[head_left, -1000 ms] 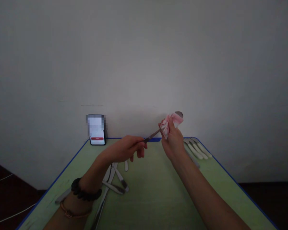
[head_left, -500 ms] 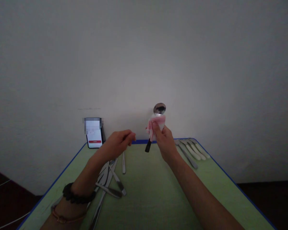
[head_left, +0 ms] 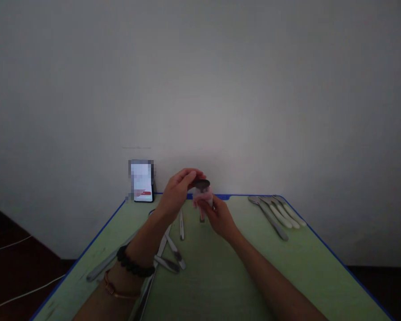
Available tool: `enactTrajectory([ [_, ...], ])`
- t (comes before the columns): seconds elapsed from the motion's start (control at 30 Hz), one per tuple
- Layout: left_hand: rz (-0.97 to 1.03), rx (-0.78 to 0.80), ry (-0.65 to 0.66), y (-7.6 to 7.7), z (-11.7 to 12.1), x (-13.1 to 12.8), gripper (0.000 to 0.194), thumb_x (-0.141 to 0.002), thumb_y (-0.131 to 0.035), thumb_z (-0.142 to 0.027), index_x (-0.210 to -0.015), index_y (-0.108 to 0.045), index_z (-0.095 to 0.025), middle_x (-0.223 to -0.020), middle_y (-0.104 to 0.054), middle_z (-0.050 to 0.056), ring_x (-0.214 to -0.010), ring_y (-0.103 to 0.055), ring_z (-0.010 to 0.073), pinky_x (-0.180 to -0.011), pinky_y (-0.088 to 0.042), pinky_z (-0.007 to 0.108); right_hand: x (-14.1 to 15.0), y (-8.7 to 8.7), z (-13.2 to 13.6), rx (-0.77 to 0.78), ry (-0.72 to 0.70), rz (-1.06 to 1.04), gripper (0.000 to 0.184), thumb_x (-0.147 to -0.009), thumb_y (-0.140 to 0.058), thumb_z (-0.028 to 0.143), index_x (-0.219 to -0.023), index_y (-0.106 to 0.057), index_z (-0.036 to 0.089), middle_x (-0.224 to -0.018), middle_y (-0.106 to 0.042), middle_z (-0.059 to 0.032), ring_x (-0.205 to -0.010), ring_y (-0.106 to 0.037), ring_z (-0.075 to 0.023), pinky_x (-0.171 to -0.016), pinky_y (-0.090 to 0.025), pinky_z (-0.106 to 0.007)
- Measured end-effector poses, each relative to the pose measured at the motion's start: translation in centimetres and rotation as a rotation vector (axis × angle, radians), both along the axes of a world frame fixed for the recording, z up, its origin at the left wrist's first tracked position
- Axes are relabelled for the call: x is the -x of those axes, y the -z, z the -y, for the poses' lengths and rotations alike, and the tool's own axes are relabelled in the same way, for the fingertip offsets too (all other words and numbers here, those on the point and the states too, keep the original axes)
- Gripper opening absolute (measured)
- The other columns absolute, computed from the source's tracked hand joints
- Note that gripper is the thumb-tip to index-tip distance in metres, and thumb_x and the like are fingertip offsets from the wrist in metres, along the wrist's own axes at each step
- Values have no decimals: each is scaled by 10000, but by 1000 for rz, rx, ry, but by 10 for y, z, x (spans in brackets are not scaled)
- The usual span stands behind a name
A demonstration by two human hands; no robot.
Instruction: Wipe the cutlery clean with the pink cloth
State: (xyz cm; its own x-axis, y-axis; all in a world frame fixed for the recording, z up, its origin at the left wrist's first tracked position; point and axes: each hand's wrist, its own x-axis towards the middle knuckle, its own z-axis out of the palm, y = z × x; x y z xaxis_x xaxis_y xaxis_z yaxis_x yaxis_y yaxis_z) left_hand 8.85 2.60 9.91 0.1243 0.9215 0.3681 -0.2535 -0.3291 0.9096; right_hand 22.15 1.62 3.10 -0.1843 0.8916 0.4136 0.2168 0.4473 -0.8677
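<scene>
A spoon (head_left: 202, 183) is held up above the far middle of the table, its bowl tipped nearly edge-on towards me. Around its neck is wrapped a pink and white cloth (head_left: 203, 196), and a short end of the handle pokes out below. My right hand (head_left: 218, 216) grips cloth and spoon together from the right. From the left, my left hand (head_left: 182, 189) has its bent fingers and thumb at the bowl's rim; the fingertips are partly hidden there. Beneath my left forearm lies a loose pile of metal cutlery (head_left: 173, 249).
On the right side of the green table (head_left: 220, 276) a grey-handled spoon (head_left: 270, 218) lies beside several white-handled forks (head_left: 284, 214). A lit phone (head_left: 142, 183) leans near the back left corner. A pale wall (head_left: 200, 89) rises directly behind the table.
My left hand has moved right and up to the spoon's bowl. My right hand has lowered the spoon and brought it left, and the bowl has tipped from face-on to nearly edge-on.
</scene>
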Motion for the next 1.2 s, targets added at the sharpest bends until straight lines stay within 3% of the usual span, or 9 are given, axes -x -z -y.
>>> enactTrajectory([
  [0.17,-23,55,41,1,-1,0,184,-766,-592,-304,-838,-632,-140,-841,-680,35,-806,-618,150,-821,-444,296,0,7,0,-8,36,46,281,-834,-482,393,-804,-626,152,-714,-616,-26,-657,-519,-152,-642,-398,-253],
  [0.37,-115,66,27,2,1,3,239,-785,-572,-353,-803,-639,-125,-839,-676,58,-779,-613,154,-772,-458,292,-3,19,3,34,-88,190,239,-828,-492,341,-812,-634,149,-647,-591,4,-557,-464,-118,-567,-356,-221],
  [0.6,-182,46,35,1,5,1,365,-802,-533,-432,-577,-538,-144,-559,-562,-13,-553,-522,105,-585,-416,235,-10,27,0,51,-206,350,248,-835,-481,330,-779,-643,151,-572,-570,15,-533,-467,-123,-538,-357,-216],
  [0.7,-130,48,30,1,5,-1,434,-802,-523,-451,-484,-461,-163,-477,-509,-22,-494,-489,102,-546,-389,242,-12,8,1,8,-218,440,207,-813,-523,298,-763,-661,151,-652,-629,-13,-604,-514,-141,-579,-379,-225],
  [0.8,16,99,72,-7,11,-3,485,-811,-507,-423,-406,-380,-189,-386,-428,-35,-425,-466,103,-495,-376,253,-14,-28,9,-28,-278,524,190,-808,-537,280,-748,-678,170,-654,-640,-10,-601,-519,-136,-568,-373,-216],
  [0.93,173,115,113,-27,27,-5,502,-821,-431,-350,-362,-281,-209,-322,-298,-49,-350,-398,98,-421,-337,254,-17,-73,25,-88,-369,487,226,-846,-491,304,-863,-683,185,-631,-610,21,-561,-480,-107,-533,-351,-196],
  [1.1,162,66,22,-42,42,-5,481,-825,-339,-338,-374,-234,-209,-343,-258,-41,-374,-403,105,-470,-390,269,-18,-90,37,-121,-362,504,312,-878,-432,342,-754,-658,167,-517,-534,40,-482,-422,-91,-491,-308,-197],
  [1.2,123,-40,7,-41,40,-2,441,-812,-386,-353,-402,-337,-197,-486,-472,0,-596,-552,147,-668,-468,308,-23,-94,38,-178,-231,561,268,-869,-451,317,-782,-660,174,-566,-591,17,-508,-469,-106,-528,-320,-210],
])
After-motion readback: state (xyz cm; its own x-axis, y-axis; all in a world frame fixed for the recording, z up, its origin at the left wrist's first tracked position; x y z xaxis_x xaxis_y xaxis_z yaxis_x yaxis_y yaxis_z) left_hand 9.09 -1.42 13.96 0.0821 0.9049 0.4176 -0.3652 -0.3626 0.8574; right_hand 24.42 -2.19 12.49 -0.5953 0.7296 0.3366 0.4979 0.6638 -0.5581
